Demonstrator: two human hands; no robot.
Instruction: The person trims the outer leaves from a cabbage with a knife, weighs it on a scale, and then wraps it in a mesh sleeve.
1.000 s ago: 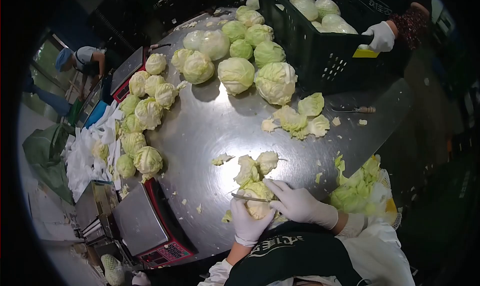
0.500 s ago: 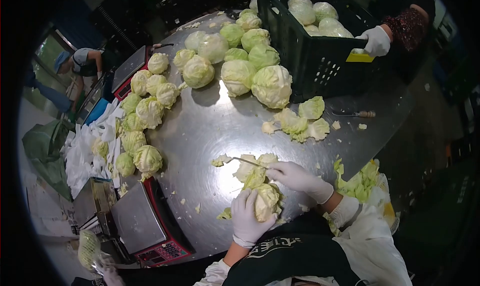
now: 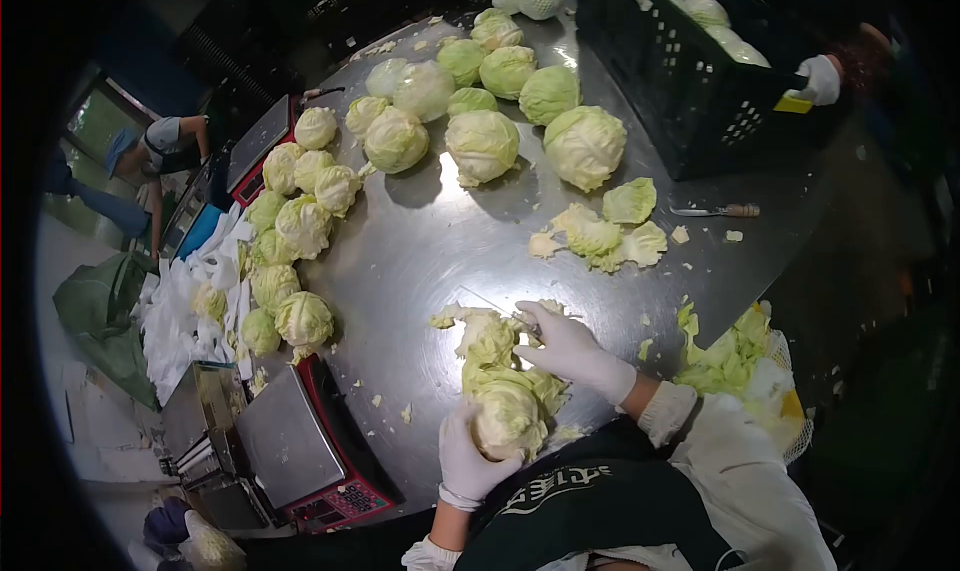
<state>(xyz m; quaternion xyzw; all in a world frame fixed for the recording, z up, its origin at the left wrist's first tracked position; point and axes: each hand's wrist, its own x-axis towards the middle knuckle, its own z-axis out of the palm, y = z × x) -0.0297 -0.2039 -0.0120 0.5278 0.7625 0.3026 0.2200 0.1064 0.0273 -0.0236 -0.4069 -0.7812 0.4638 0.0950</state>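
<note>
While left hand [image 3: 472, 463] clasps cabbage [image 3: 510, 421], right hand [image 3: 578, 353] pinches knife [image 3: 493, 304]; loose leaves [image 3: 489, 339] ahead, scale [image 3: 288, 439] leftward.

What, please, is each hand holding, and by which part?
Right hand: the knife, by its handle end. Left hand: a cabbage, cupped at its near left side.

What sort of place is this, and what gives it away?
Probably a produce trimming and packing room: cabbages and loose leaves on a metal table, a flat-topped weighing scale beside it, and a dark plastic crate holding pale round heads.
</note>
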